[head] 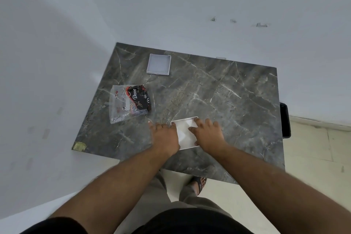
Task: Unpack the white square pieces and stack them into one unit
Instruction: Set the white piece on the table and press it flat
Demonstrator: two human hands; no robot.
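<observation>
Between my two hands, near the front edge of the dark grey marble-patterned desk (218, 91), lies a flat white square plastic piece (185, 132) with a raised rim. My left hand (165, 136) rests palm-down at its left edge, fingers spread and released, fingertips touching the rim rather than closing on it. My right hand (208, 134) lies over the piece's right side, fingers flat on its surface, pressing rather than clenched. Beyond my left grip and off to the left sits a clear plastic bag (121, 105) with a black and red Dove wrapper (139, 99) inside. Farther beyond it, well apart from both hands, a second white square tray-like piece (159, 64) lies open side up on the desk. Below the desk's front edge my sandalled foot (198, 184) shows on the pale floor.
</observation>
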